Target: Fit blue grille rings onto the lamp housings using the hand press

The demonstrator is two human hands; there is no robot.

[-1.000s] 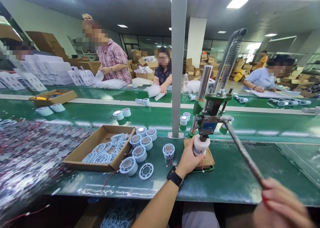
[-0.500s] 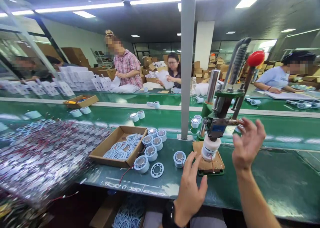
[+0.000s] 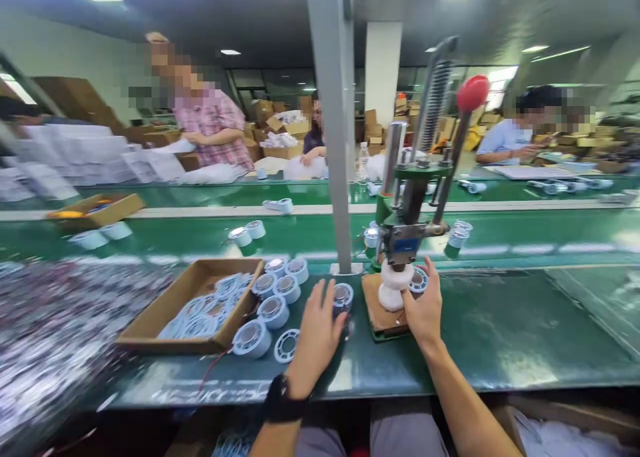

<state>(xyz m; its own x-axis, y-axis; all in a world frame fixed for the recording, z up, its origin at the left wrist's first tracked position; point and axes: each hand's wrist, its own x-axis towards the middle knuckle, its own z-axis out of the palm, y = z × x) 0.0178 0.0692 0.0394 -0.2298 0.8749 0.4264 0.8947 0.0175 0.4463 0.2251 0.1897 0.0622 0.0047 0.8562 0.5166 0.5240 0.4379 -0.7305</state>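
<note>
My right hand (image 3: 425, 307) grips a round light-blue housing with a metal disc in its slotted face (image 3: 419, 280), held beside the hand press (image 3: 407, 233). The press's white plastic head (image 3: 397, 275) stands over a white seat (image 3: 390, 297) on a brown pad (image 3: 370, 303). My left hand (image 3: 317, 333) is open, fingers stretched forward, close by another round housing (image 3: 343, 295) on the bench; whether they touch is unclear. Left of that hand lies a loose slotted ring (image 3: 287, 345), with several housings (image 3: 251, 338) grouped behind it.
A cardboard tray (image 3: 127, 340) of light-blue rings stands on the left, beside a blurred heap of wired parts (image 3: 55, 323). The press's red-knobbed lever (image 3: 473, 93) stands raised. A grey post (image 3: 333, 143) rises behind the bench. Several co-workers sit or stand across the green conveyor (image 3: 165, 227).
My right hand came down from beside the lever and took the housing from the press. My left hand moved away leftward to the other housing. The view swung right.
</note>
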